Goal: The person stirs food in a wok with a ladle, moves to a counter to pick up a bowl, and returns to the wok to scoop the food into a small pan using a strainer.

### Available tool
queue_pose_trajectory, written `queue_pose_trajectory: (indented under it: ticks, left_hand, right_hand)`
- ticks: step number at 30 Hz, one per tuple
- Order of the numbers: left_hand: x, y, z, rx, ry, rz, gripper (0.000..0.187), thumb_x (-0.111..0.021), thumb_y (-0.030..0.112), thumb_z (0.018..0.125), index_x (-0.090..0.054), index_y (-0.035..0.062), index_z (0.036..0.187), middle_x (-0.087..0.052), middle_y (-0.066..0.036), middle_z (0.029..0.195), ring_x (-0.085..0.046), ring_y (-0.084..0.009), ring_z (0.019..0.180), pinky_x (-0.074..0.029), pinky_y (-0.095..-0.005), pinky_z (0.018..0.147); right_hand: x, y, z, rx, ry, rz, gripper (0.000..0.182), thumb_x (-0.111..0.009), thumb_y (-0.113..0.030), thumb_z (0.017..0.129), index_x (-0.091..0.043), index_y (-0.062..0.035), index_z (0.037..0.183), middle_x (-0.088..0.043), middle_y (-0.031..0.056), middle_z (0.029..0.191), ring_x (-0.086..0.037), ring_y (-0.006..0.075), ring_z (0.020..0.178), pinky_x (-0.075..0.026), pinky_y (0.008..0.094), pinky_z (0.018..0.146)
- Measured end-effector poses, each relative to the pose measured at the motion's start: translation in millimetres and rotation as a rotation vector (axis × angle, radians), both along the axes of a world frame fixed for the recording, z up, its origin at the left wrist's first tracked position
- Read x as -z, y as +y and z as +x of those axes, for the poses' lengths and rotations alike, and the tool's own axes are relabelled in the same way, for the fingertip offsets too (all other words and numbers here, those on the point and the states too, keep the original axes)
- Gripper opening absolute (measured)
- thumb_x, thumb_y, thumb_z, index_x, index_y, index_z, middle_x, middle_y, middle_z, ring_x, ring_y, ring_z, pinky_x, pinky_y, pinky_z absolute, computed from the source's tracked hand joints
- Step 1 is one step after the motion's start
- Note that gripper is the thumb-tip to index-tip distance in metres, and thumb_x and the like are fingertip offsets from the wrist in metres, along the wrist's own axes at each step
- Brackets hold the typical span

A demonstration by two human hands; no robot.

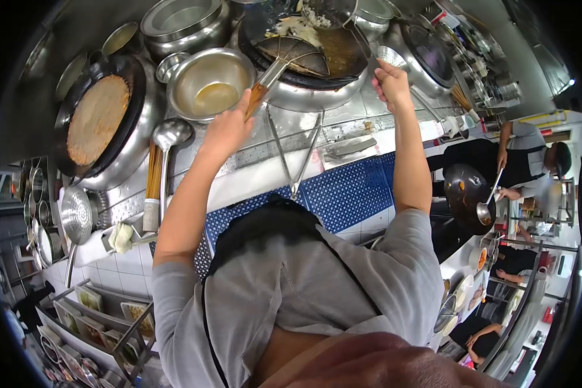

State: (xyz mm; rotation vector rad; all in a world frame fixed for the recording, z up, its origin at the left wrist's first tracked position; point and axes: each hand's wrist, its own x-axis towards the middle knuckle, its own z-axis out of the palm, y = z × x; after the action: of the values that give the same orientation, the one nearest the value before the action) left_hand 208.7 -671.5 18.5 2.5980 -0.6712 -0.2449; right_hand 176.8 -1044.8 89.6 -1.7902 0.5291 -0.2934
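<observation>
My left hand [229,126] grips the wooden handle of a wire skimmer [291,55], whose mesh lies inside the dark wok [343,55] at the top middle. The wok holds brown liquid and pale food at its far side. My right hand [391,84] is closed on the handle of a steel ladle [390,57], whose bowl sits just off the wok's right rim. Both arms reach forward over the steel counter, and my grey shirt and dark apron fill the lower middle.
A steel bowl with yellow oil [210,84] sits left of the wok. Farther left is a wok with a brown crust [97,119]. A ladle [171,132], tongs [297,155] and a perforated skimmer [77,216] rest near the blue mat [349,191]. A co-worker [524,155] holds a wok [465,187] at right.
</observation>
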Motion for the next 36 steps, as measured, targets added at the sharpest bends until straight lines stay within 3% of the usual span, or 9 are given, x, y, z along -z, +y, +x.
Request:
queue_pose_trajectory:
  ticks: [12,17,20,22,23,24,28,33,36]
  left_hand:
    - [-19.4,-0.7,-7.1,-0.012,0.045,0.016,0.069,-0.058,0.027,0.091,-0.025,0.0107,0.15,-0.064,-0.033,0.096,-0.062,-0.0483,0.092,-0.048,-0.0531,0.085]
    - [-7.4,0.2,-8.0,-0.018,0.053,-0.056,0.07,-0.058,0.027,0.09,-0.025,0.0096,0.149,-0.065,-0.032,0.086,-0.064,-0.0485,0.081,-0.051,-0.0535,0.079]
    - [-17.3,-4.1,-13.7,-0.015,0.069,0.003,0.069,-0.055,0.025,0.091,-0.023,0.0045,0.149,-0.066,-0.03,0.084,-0.066,-0.0448,0.077,-0.053,-0.0524,0.075]
    - [-10.4,-6.2,-15.8,-0.026,0.026,-0.025,0.071,-0.057,0.024,0.089,-0.023,0.0048,0.149,-0.065,-0.029,0.079,-0.065,-0.0441,0.074,-0.053,-0.0523,0.072]
    - [-7.8,-7.1,-16.9,-0.032,0.003,-0.038,0.072,-0.058,0.024,0.089,-0.024,0.006,0.149,-0.064,-0.029,0.075,-0.065,-0.0442,0.071,-0.053,-0.0523,0.069]
    - [-4.4,-8.0,-17.4,-0.041,-0.02,-0.051,0.073,-0.06,0.024,0.088,-0.024,0.0071,0.149,-0.064,-0.028,0.071,-0.065,-0.0444,0.068,-0.053,-0.0523,0.066]
    - [2.7,-8.6,-18.9,-0.056,-0.018,-0.094,0.074,-0.059,0.021,0.087,-0.022,0.008,0.15,-0.065,-0.026,0.072,-0.065,-0.0426,0.066,-0.053,-0.0518,0.064]
    - [2.7,-5.0,-11.9,-0.056,-0.04,-0.152,0.062,-0.051,0.017,0.088,-0.028,0.0074,0.145,-0.067,-0.025,0.079,-0.066,-0.0435,0.073,-0.052,-0.0533,0.068]
    - [-16.9,8.2,-8.0,-0.052,0.0,-0.111,0.058,-0.049,0.015,0.089,-0.032,0.0051,0.144,-0.068,-0.023,0.082,-0.067,-0.0409,0.08,-0.053,-0.0497,0.071]
  right_hand:
    - [-11.8,-36.9,8.9,-0.008,0.063,0.629,0.044,-0.047,-0.002,0.094,-0.039,-0.0022,0.137,-0.053,0.0032,0.071,-0.036,0.0043,0.046,-0.024,0.0175,0.033]
    - [-45.0,10.0,90.4,-0.124,0.025,0.31,0.052,-0.053,-0.009,0.093,-0.036,-0.0047,0.142,-0.055,0.0014,0.068,-0.038,0.0036,0.043,-0.026,0.0175,0.032]
    - [-40.8,53.3,189.9,-0.212,-0.12,-0.147,0.045,-0.055,-0.002,0.088,-0.051,0.002,0.132,-0.06,0.0063,0.065,-0.043,0.0064,0.04,-0.028,0.0221,0.032]
    - [-11.9,51.8,285.5,-0.25,-0.261,-1.165,0.042,-0.056,-0.016,0.083,-0.062,-0.012,0.124,-0.069,0.0213,0.084,-0.068,0.0365,0.077,-0.053,0.0434,0.067]
    - [-12.7,81.8,308.1,-0.175,-0.095,-1.276,0.036,-0.055,-0.022,0.082,-0.066,-0.0162,0.116,-0.067,0.0242,0.102,-0.061,0.0427,0.103,-0.048,0.0477,0.091]
    - [2.1,84.7,345.2,-0.303,-0.083,-1.349,0.031,-0.055,-0.021,0.082,-0.066,-0.0101,0.109,-0.065,0.0255,0.106,-0.062,0.0414,0.103,-0.049,0.0478,0.091]
    - [0.4,109.8,370.0,-0.317,0.013,-1.399,0.031,-0.055,-0.019,0.081,-0.066,-0.0052,0.107,-0.065,0.0274,0.106,-0.062,0.0404,0.104,-0.048,0.0485,0.092]
    - [-16.1,59.2,277.8,-0.243,-0.234,-1.386,0.045,-0.055,-0.025,0.083,-0.057,-0.0068,0.125,-0.066,0.0211,0.111,-0.065,0.0402,0.097,-0.051,0.0478,0.084]
    - [-30.3,38.8,163.1,-0.175,-0.16,-1.069,0.048,-0.057,-0.013,0.08,-0.057,-0.005,0.127,-0.065,0.0212,0.116,-0.064,0.0329,0.103,-0.049,0.0416,0.088]
